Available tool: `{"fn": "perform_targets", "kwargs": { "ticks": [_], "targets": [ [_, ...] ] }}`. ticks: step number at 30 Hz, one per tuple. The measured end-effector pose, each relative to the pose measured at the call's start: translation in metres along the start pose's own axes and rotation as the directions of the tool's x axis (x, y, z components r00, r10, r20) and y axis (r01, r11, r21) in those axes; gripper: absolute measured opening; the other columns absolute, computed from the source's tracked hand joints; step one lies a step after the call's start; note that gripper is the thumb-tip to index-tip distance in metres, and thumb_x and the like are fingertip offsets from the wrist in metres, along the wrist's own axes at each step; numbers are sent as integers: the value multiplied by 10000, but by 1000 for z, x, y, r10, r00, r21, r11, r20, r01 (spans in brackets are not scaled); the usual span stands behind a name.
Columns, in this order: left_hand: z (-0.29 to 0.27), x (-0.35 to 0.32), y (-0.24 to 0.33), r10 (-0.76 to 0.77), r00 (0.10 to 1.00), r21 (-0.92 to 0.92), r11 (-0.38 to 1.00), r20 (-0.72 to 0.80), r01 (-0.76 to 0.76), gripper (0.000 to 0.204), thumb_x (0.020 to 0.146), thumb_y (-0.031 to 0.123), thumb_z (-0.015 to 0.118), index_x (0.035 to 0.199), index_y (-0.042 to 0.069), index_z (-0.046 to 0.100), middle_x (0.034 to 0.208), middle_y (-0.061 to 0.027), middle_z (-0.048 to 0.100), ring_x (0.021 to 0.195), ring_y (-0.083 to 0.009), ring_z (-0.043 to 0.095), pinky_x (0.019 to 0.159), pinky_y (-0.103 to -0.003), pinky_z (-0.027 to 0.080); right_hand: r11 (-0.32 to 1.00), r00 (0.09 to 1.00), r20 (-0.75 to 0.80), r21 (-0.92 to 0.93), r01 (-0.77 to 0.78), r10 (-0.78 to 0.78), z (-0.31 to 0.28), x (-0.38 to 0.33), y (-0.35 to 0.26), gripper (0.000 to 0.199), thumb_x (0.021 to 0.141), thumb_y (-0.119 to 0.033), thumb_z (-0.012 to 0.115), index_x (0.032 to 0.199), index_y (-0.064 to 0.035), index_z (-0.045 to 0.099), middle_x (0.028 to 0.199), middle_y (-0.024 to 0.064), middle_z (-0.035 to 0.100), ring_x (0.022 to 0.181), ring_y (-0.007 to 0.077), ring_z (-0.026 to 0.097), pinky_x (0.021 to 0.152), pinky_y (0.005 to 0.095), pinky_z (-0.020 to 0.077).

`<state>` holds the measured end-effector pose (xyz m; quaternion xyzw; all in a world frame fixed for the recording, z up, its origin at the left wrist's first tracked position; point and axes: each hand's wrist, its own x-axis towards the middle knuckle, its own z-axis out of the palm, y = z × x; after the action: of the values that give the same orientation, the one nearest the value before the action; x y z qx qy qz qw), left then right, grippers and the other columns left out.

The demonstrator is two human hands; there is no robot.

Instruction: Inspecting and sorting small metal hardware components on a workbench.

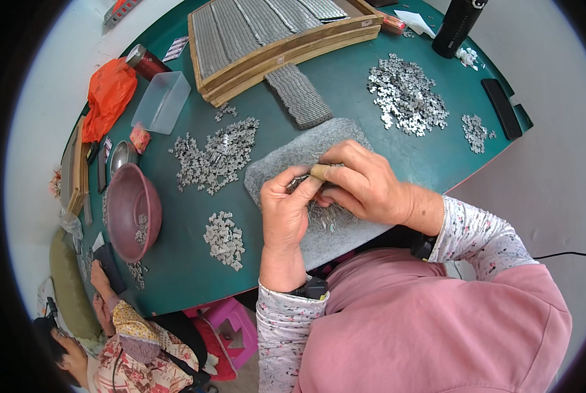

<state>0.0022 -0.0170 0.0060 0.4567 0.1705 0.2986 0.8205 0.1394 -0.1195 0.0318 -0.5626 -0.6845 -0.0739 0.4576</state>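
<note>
Above a grey felt mat (266, 165), my left hand (285, 213) and my right hand (368, 183) meet with fingertips together. Small dark metal pieces (297, 183) show between the thumb and forefinger of the left hand. The right fingers pinch close beside them, with a yellowish cover on one fingertip; what they grip is hidden. Thin metal pins (331, 218) lie scattered on the mat under my hands. Touching the mat's far edge is a strip of grey metal pieces (299, 95) set in tight rows.
Loose metal pieces form piles at left (217, 157), near left (224, 241) and right (407, 95). A wooden tray (293, 56) of metal rows stands at the back. Left are a pink bowl (117, 213) and clear box (162, 103); right, a black bottle (458, 29). A co-worker (142, 347) sits lower left.
</note>
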Motion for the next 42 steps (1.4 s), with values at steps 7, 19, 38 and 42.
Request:
{"fn": "perform_targets", "kwargs": {
  "ticks": [7, 19, 38, 42],
  "targets": [
    [-4, 2, -1, -27, 998, -93, 995, -50, 22, 119, 899, 20, 637, 984, -63, 645, 779, -113, 674, 603, -171, 642, 524, -269, 518, 981, 997, 23, 176, -79, 76, 2, 5, 5, 312, 772, -94, 711, 1071, -32, 647, 943, 116, 610, 853, 303, 600, 734, 391, 501],
    [-13, 7, 0, 71, 959, 80, 996, -273, -51, 106, 914, 69, 631, 964, -25, 628, 819, -146, 686, 648, -209, 673, 571, -280, 540, 982, 896, 444, -171, 76, 8, -11, 32, 67, 102, 743, -95, 665, 825, -51, 707, 863, 72, 612, 878, 268, 571, 764, 375, 501],
    [1, 6, -3, 155, 970, 358, 930, -186, -80, 135, 922, 19, 585, 1002, -75, 640, 844, -169, 690, 701, -217, 695, 612, -282, 563, 992, 967, 239, 66, -108, 89, 0, 24, 54, 145, 792, -29, 653, 917, -7, 582, 862, 130, 602, 825, 334, 600, 722, 417, 498],
    [1, 6, -4, 170, 975, 381, 919, -144, -104, 119, 915, -18, 581, 994, -77, 647, 841, -114, 682, 717, -172, 694, 631, -255, 569, 962, 948, 253, 143, -233, 192, 2, 28, 36, 138, 804, -32, 645, 909, -4, 560, 809, 152, 599, 759, 365, 602, 676, 437, 483]
  ]
}}
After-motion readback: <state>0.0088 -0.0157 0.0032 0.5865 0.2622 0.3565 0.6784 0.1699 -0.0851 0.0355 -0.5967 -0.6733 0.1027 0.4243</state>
